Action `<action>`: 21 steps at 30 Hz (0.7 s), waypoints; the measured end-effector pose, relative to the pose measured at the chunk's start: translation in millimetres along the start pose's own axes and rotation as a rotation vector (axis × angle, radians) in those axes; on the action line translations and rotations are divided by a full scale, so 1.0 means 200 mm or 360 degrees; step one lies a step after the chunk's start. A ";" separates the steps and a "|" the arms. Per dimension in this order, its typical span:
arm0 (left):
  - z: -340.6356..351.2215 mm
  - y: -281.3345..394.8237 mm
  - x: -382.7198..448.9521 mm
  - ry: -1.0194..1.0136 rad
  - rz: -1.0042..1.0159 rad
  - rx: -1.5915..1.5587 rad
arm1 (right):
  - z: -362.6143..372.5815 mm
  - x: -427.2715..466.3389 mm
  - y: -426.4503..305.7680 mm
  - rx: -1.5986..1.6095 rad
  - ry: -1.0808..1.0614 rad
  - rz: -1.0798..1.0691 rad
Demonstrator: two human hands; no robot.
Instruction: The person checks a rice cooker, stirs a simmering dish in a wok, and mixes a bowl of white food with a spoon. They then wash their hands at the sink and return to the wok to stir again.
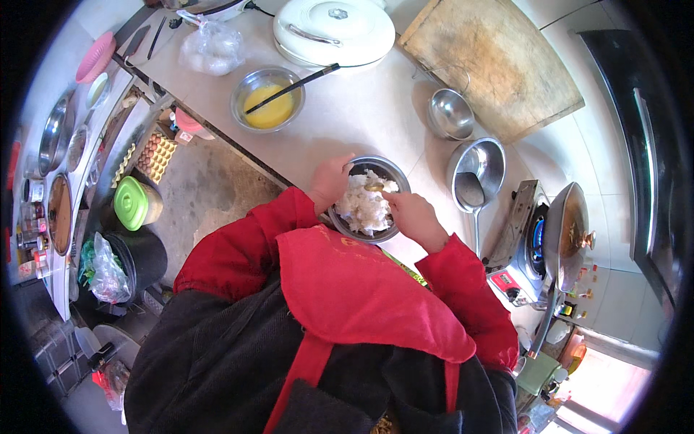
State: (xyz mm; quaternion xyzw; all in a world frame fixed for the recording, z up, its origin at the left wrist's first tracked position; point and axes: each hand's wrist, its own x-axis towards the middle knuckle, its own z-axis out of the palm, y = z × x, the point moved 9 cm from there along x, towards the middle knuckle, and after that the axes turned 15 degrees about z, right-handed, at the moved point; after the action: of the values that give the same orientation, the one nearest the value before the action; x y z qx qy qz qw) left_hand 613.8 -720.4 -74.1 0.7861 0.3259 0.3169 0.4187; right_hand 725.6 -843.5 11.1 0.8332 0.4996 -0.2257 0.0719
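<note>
A metal bowl (400, 172) of cooked white rice (360, 203) stands on the countertop close to my body. My left hand (329, 182) grips the bowl's left rim, thumb at the edge. From the right, my right hand (416, 217) reaches over the rim with its fingers closed on a spoon (374, 186); its brassy bowl rests on the rice and its handle is mostly hidden by the hand. Farther back is a steel bowl (295, 123) holding yellow beaten egg (265, 111), with dark chopsticks (293, 88) laid across it.
At right, a lidded wok (564, 233) sits over a blue flame on a portable gas stove (520, 217). A large ladle (477, 173), a small metal bowl (451, 114) and a wooden chopping board (493, 59) lie nearer. A white lidded pan (333, 32) and plastic bag (211, 46) stand behind.
</note>
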 end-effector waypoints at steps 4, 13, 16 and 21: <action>-0.02 0.01 -0.01 0.0003 0.0081 0.0057 | -0.03 -0.11 0.09 0.0057 -0.0034 -0.0056; -0.01 0.00 -0.02 -0.0039 0.0111 0.0040 | -0.14 -0.10 0.02 0.0003 0.0075 -0.0149; 0.00 0.02 -0.01 -0.0062 0.0122 0.0033 | -0.08 -0.04 -0.05 -0.0087 0.0124 -0.0161; 0.01 -0.04 -0.02 0.0031 0.0046 -0.0026 | 0.12 0.12 -0.12 -0.0101 0.0169 -0.0123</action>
State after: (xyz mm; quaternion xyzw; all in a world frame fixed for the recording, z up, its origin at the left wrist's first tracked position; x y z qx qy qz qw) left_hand 611.8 -720.9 -81.9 0.7843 0.3160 0.3331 0.4172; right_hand 706.9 -821.6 -18.8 0.8214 0.5414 -0.1679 0.0630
